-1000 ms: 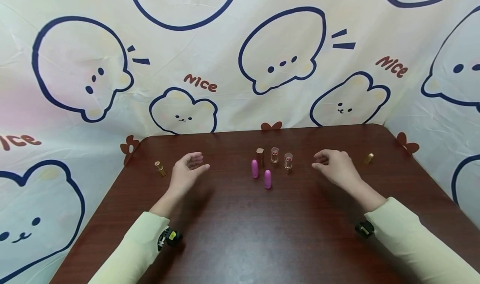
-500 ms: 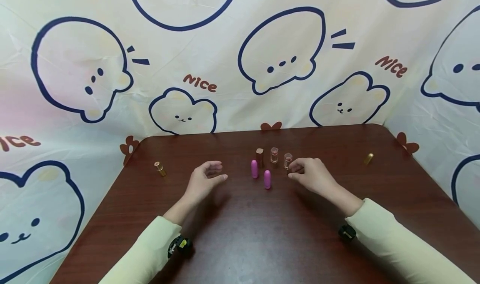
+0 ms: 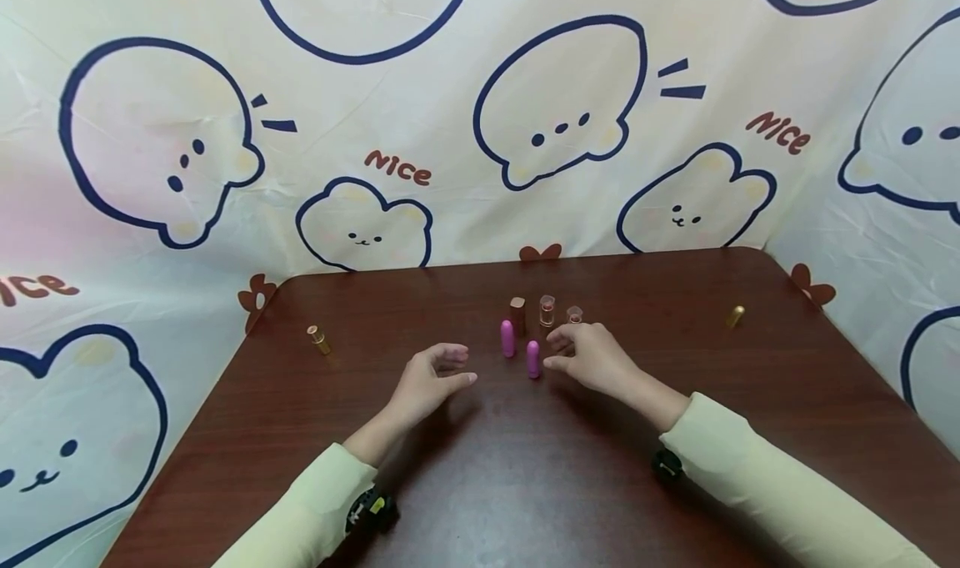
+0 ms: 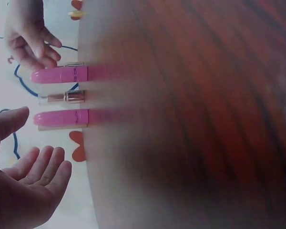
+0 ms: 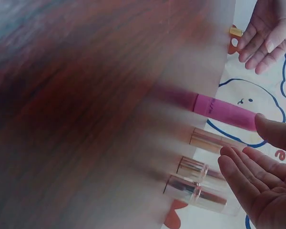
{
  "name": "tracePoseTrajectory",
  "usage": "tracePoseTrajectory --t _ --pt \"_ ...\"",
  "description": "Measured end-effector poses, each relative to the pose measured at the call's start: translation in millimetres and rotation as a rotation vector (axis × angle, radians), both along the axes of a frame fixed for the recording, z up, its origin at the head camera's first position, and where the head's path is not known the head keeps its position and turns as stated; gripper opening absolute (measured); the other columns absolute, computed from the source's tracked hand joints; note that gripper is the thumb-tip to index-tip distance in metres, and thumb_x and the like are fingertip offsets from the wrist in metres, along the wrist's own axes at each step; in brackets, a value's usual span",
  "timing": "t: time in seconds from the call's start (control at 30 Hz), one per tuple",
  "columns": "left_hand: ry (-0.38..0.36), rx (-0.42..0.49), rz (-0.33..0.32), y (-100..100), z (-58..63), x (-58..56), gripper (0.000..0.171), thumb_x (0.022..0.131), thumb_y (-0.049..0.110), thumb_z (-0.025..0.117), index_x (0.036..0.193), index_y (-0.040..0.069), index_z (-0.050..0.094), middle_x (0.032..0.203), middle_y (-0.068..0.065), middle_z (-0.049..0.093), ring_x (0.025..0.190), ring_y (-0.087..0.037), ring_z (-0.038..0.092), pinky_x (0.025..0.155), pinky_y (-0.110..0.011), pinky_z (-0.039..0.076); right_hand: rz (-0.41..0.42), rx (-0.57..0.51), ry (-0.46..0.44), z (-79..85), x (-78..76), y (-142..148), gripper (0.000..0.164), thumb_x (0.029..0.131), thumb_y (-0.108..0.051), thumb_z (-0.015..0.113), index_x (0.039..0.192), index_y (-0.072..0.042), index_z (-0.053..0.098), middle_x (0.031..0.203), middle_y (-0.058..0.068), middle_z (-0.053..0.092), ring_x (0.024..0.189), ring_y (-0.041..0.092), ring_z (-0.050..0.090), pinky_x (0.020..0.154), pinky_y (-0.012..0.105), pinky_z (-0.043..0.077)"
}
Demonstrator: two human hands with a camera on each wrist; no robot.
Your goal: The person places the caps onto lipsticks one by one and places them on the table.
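Two pink lipstick tubes stand upright mid-table, the nearer pink tube slightly right of the farther pink tube. My right hand is just right of the nearer one, thumb and fingers apart; in the right wrist view the thumb tip overlaps the top of a pink tube, and I cannot tell whether they touch. My left hand hovers left of the pair, fingers loosely extended and holding nothing. Behind stand a brown lipstick tube and two clear-capped lipsticks, one in full view, the other partly hidden by my right hand.
A gold lipstick tube is at the far left of the dark wooden table, and another gold tube at the far right. A patterned cloth backdrop rises behind the table's back edge.
Both hands have moved inward toward the pink tubes, the right hand leftward past the right clear-capped lipstick, the left hand rightward and a little nearer. The tubes have stayed in place.
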State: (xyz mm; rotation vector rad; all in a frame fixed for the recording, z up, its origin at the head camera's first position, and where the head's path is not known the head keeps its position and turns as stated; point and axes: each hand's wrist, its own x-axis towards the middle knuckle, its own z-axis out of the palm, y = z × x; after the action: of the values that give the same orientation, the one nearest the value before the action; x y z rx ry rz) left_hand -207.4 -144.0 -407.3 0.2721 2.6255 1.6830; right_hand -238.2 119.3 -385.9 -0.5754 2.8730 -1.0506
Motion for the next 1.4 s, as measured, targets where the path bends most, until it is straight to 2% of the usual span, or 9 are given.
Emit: tracePoseTrajectory --t 0.27,0.47,0.63,0.83,1.2,1.4 --pt "-0.021 0.012 -0.032 7 -3.0 1.9 0.037 0.074 0.011 0.071 0.107 0.0 0.058 0.104 -0.013 0.06 0.094 -0.025 0.057 0.078 -0.035 0.046 0.013 -0.022 0.033 -9.0 -5.1 -12 0.031 0.072 -0.025 0.073 0.097 -0.009 0.064 0.085 -0.003 0.064 0.076 0.008 0.059 0.069 0.028 0.048" --pt "-0.016 -0.023 -0.056 11 -5.7 1.8 0.037 0.075 0.014 0.071 0.107 0.0 0.058 0.104 -0.013 0.06 0.093 -0.023 0.058 0.079 -0.036 0.046 -0.011 -0.033 0.028 -10.4 -4.9 -20 0.025 0.072 -0.024 0.073 0.093 -0.013 0.064 0.081 -0.006 0.063 0.074 0.006 0.057 0.068 0.028 0.047" --pt "-0.032 -0.029 -0.066 14 -4.2 2.3 0.038 0.075 0.015 0.07 0.107 0.0 0.058 0.104 -0.013 0.06 0.094 -0.023 0.057 0.081 -0.037 0.045 -0.016 -0.023 0.041 -9.7 -3.3 -24 0.016 0.073 -0.021 0.072 0.086 -0.015 0.064 0.075 -0.009 0.061 0.07 0.005 0.056 0.067 0.028 0.046" --pt "-0.05 -0.026 -0.075 17 -1.6 3.5 0.04 0.076 0.02 0.07 0.108 0.001 0.057 0.105 -0.013 0.059 0.095 -0.025 0.056 0.081 -0.036 0.045 -0.02 -0.006 0.058 -10.1 -2.6 -25 0.013 0.074 -0.021 0.071 0.084 -0.016 0.064 0.074 -0.009 0.06 0.07 0.006 0.055 0.067 0.028 0.046" --pt "-0.054 0.031 -0.092 20 -3.8 2.7 0.038 0.076 0.013 0.069 0.109 -0.001 0.056 0.106 -0.015 0.059 0.095 -0.024 0.057 0.079 -0.035 0.046 -0.041 -0.042 0.045 -1.0 -2.6 -18 0.009 0.077 -0.021 0.069 0.082 -0.017 0.063 0.075 -0.008 0.061 0.071 0.008 0.056 0.067 0.028 0.046" --pt "-0.046 0.088 -0.108 23 0.2 3.7 0.038 0.076 0.011 0.069 0.109 -0.002 0.056 0.106 -0.017 0.058 0.095 -0.027 0.057 0.079 -0.031 0.046 -0.057 -0.117 0.052 9.4 -2.2 -8 0.013 0.077 -0.024 0.068 0.087 -0.017 0.064 0.081 -0.005 0.061 0.074 0.011 0.057 0.065 0.029 0.048"
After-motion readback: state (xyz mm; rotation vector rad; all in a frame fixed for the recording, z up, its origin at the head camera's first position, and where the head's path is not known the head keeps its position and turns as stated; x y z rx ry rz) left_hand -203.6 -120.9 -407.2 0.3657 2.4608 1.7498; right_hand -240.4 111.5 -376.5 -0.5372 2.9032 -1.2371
